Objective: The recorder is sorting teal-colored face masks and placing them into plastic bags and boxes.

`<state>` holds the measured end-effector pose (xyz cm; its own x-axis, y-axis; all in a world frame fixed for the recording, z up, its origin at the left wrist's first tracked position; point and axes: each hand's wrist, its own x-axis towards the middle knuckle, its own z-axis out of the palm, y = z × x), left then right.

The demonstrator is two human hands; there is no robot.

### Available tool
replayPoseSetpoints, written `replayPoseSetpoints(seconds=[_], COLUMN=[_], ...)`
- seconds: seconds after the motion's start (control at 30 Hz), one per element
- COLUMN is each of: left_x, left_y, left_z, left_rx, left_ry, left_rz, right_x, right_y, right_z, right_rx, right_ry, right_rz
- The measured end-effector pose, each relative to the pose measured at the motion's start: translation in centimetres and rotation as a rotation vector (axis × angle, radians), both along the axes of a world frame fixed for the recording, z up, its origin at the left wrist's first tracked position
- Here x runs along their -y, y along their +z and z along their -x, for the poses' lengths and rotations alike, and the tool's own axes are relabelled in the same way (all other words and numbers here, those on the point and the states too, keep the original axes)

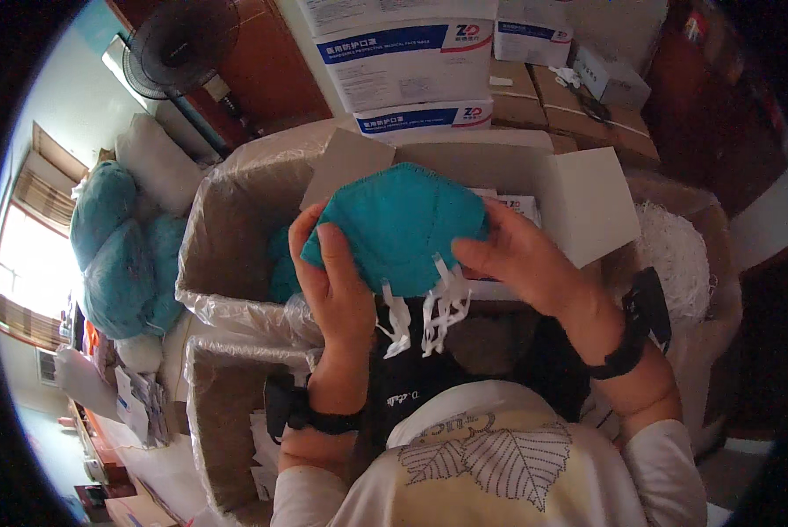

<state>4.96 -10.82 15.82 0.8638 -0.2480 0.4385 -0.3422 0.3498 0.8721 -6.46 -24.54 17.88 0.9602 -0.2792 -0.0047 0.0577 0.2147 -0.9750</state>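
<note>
A teal folded face mask (402,220), possibly with more stacked behind it, is held up in front of my chest. My left hand (332,272) grips its left edge, thumb on the near face and fingers mostly behind. At the right edge my right hand (521,259) pinches it, with the thumb near the lower corner. White ear straps (442,307) dangle from the mask's lower edge. More teal masks (284,268) lie in the plastic-lined carton (223,237) to the left, partly hidden by my left hand.
Behind the mask stands an open carton (596,206) with raised flaps and small white boxes (523,206). Another lined carton (202,386) sits at lower left. White strands (675,255) fill a container at right. Printed cartons (402,75), a fan (179,53) and bagged teal masks (117,263) stand farther away.
</note>
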Motion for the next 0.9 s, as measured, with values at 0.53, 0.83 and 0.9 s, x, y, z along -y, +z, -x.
replayPoseSetpoints(seconds=[0.53,0.83,0.9], left_x=[1.2,1.4,1.6], left_y=[4.1,3.2,3.0], left_z=[1.8,1.5,1.3], left_rx=[-0.028,0.014,-0.109], left_ry=[-0.12,-0.243,-0.391], left_rz=[0.165,0.065,0.158], right_x=[-1.9,-0.9,-0.3], right_y=[3.7,2.6,3.5], right_z=[0.0,0.1,0.2], right_rx=[0.204,0.231,0.296], right_ry=[-0.07,-0.114,-0.163], right_rz=[-0.08,0.215,0.199])
